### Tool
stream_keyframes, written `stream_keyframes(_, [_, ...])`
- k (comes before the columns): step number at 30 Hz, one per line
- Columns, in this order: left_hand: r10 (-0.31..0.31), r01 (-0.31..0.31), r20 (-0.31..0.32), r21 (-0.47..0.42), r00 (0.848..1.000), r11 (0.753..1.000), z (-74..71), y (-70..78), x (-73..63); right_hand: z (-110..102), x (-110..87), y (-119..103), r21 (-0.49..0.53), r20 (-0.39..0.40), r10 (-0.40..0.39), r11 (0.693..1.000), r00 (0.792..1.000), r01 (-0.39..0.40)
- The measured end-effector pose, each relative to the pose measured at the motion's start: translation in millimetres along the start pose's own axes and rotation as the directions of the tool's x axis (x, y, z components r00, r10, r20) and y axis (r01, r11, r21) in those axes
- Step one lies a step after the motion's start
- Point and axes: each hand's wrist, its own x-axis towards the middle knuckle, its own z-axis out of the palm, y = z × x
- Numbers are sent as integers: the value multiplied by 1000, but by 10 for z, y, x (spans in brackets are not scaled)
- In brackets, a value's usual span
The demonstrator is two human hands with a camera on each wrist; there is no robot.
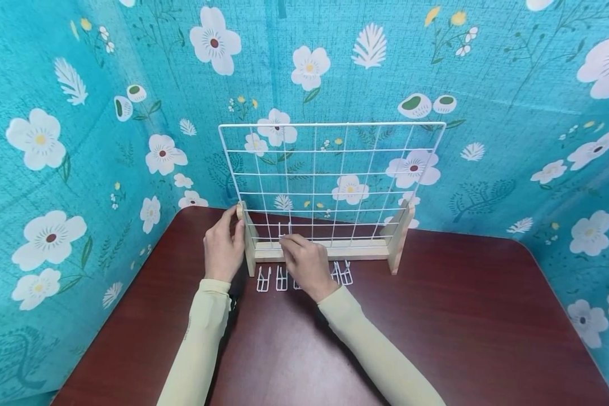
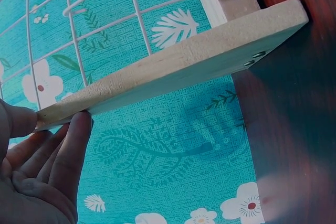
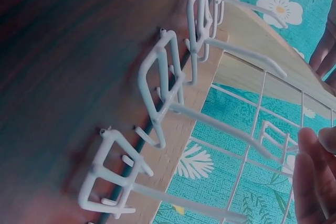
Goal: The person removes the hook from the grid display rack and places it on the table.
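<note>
A white wire grid panel [image 1: 343,151] stands upright in a wooden base [image 1: 335,251] with two side posts. My left hand [image 1: 223,248] pinches the top of the left wooden post [image 2: 173,56], thumb on one side and fingers on the other. In front of the grid's lower left part, my right hand [image 1: 308,265] pinches a white wire hook [image 1: 281,230] between thumb and fingertips. The right wrist view shows the held hook's frame [image 3: 275,135] at the wires; whether it has caught on them I cannot tell.
Several more white wire hooks [image 1: 264,280] lie in a row on the dark red-brown table [image 1: 467,316], just before the base; my right hand partly covers them. A turquoise flowered cloth [image 1: 309,34] hangs behind the table and at its sides.
</note>
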Motion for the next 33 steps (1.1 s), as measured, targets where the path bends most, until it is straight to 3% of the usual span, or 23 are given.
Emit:
stream_keyframes(14, [-5,5,6,1,1000,1000,4,8,-1,-43,45,-25,46,-79,-33,998,996,37])
stream_keyframes(25, [-17,17,13,-2,1000,1000,4,0,-20,-151,23,-74,60,-95,-54,996,994,60])
stream_keyframes(33, [0,1,2,-4,1000,1000,-10,-4,-11,-213,9,-69,93,-62,-12,996,998,18])
